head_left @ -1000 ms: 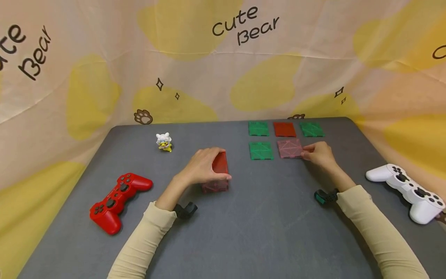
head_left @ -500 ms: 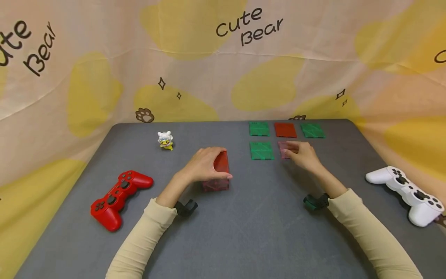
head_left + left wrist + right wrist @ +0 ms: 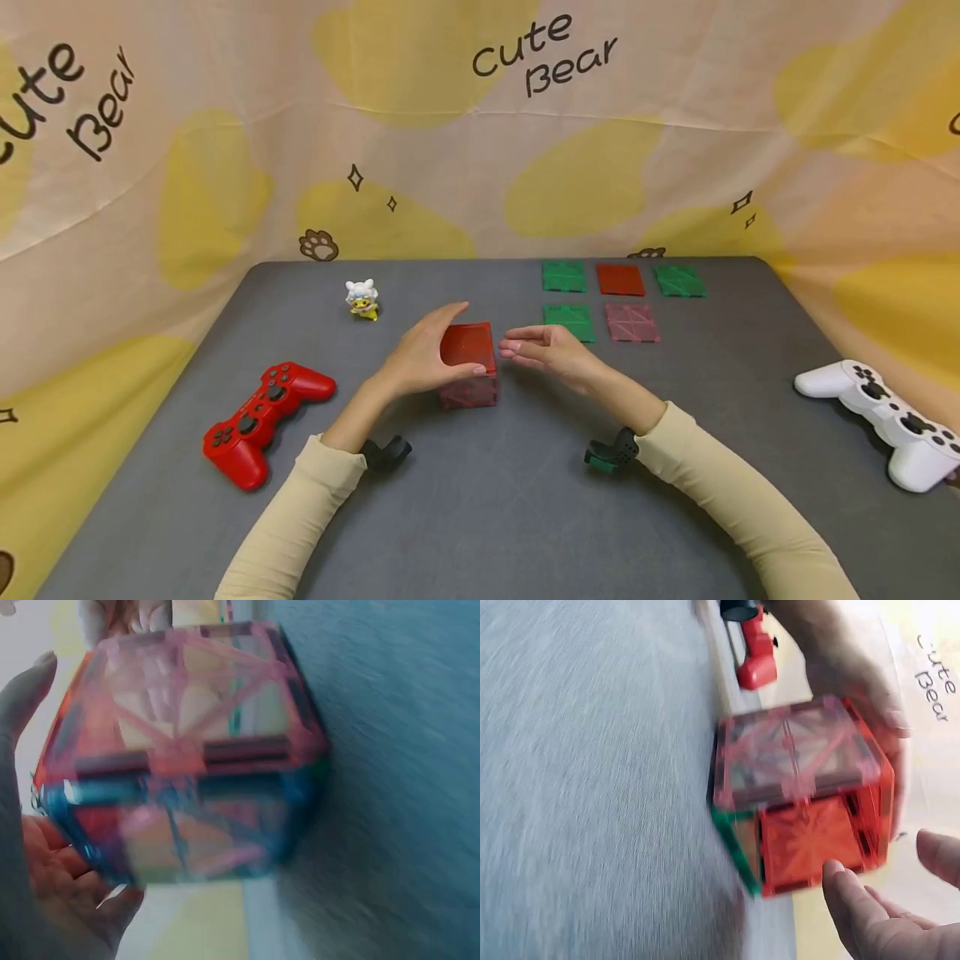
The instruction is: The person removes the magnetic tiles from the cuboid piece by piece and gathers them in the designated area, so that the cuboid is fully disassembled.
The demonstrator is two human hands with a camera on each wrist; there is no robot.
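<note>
A cube of translucent magnetic tiles (image 3: 469, 390) stands on the table, with a red top and a pinkish front. In the right wrist view its side panel (image 3: 810, 844) is red and its lower edge green. My left hand (image 3: 420, 354) curves loosely about the cube's left side, thumb before the front top edge, fingers behind. The left wrist view shows a gap between that thumb and the cube (image 3: 180, 690). My right hand (image 3: 558, 354) is just right of the cube, empty, with thumb and fingers apart and fingertips close to the side panel.
Loose flat tiles lie at the back right: green tiles (image 3: 568, 322), a red tile (image 3: 621, 280) and a pink tile (image 3: 632, 322). A red game controller (image 3: 268, 425) is at left, a white controller (image 3: 888, 423) at right. A small figurine (image 3: 363, 300) stands at the back left.
My right hand has left the pink tile, which stays on the table, and moved left to the cube's right side. My left hand has loosened and shifted slightly left.
</note>
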